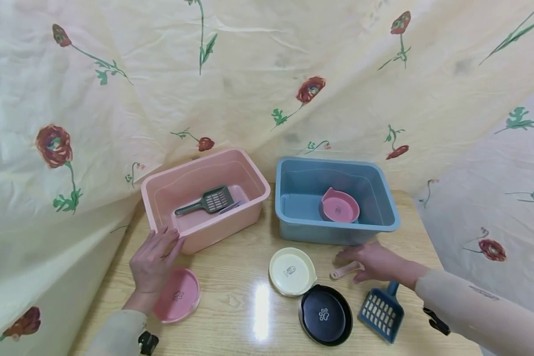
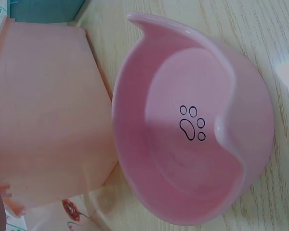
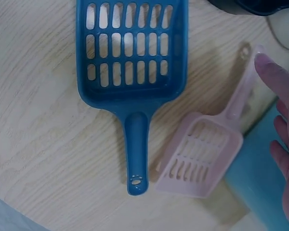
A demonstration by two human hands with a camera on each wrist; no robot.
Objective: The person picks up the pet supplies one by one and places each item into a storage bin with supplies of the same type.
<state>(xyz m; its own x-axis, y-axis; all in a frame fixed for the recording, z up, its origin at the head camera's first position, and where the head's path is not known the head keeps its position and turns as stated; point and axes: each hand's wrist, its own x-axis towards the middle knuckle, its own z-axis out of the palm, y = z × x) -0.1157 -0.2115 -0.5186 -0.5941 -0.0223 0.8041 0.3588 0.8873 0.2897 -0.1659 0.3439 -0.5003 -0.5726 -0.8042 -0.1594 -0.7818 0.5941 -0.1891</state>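
Observation:
My left hand rests its fingers at the near-left corner of a pink bin. Below that hand lies a pink bowl with a paw print on its floor. My right hand reaches over a pale pink slotted litter scoop in front of the blue bin. In the right wrist view, its thumb overlaps the end of the scoop's handle, while the other fingers sit apart from it, loosely bent. A blue litter scoop lies beside the pink one.
Inside the pink bin are a dark green scoop and a partly hidden bluish item. The blue bin holds a pink bowl. A cream bowl and a black bowl stand mid-table. A flowered cloth hangs behind.

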